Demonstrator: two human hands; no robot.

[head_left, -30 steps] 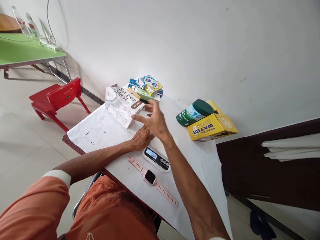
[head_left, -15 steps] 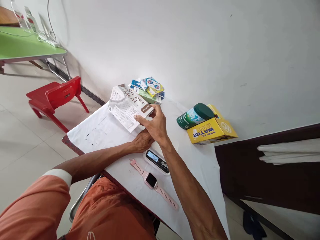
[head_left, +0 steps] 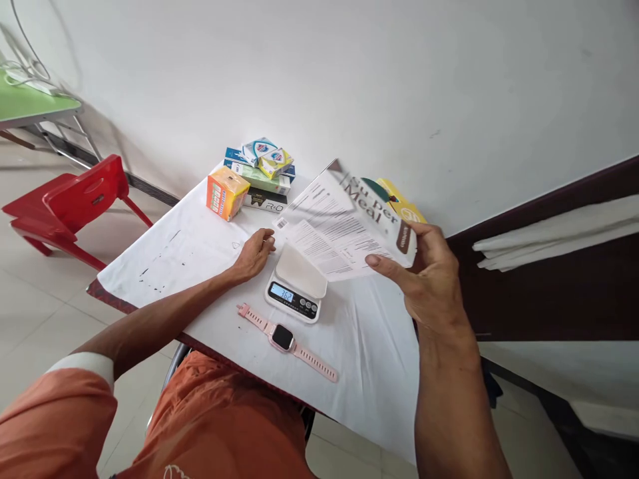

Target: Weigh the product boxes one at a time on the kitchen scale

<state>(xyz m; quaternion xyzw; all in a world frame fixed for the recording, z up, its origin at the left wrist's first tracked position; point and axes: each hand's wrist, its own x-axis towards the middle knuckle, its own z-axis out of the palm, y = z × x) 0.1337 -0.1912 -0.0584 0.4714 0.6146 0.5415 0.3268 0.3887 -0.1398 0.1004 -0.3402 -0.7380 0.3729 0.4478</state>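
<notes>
My right hand (head_left: 433, 273) grips the right end of a white and grey "Super Meal" box (head_left: 344, 223), thumb on the near face. The box is held tilted above the table, to the right of the kitchen scale's pan, and covers part of a green-lidded tub (head_left: 374, 189). Resting by the left edge of the white kitchen scale (head_left: 295, 286), my left hand (head_left: 253, 255) holds nothing, its fingers slightly apart. The scale's lit display appears to read 362, and its pan carries nothing. A pink smartwatch (head_left: 283, 338) lies flat in front of the scale.
An orange box (head_left: 227, 193) stands beside a stack of cartons topped by small soap boxes (head_left: 259, 151) near the wall. Behind the held box is a yellow carton (head_left: 407, 206), partly hidden. A red chair (head_left: 84, 199) and green table (head_left: 37, 100) are at left.
My right hand has carried the "Super Meal" box rightward, uncovering the orange box and the scale's pan. My left hand now lies left of the scale. The camera view has shifted right.
</notes>
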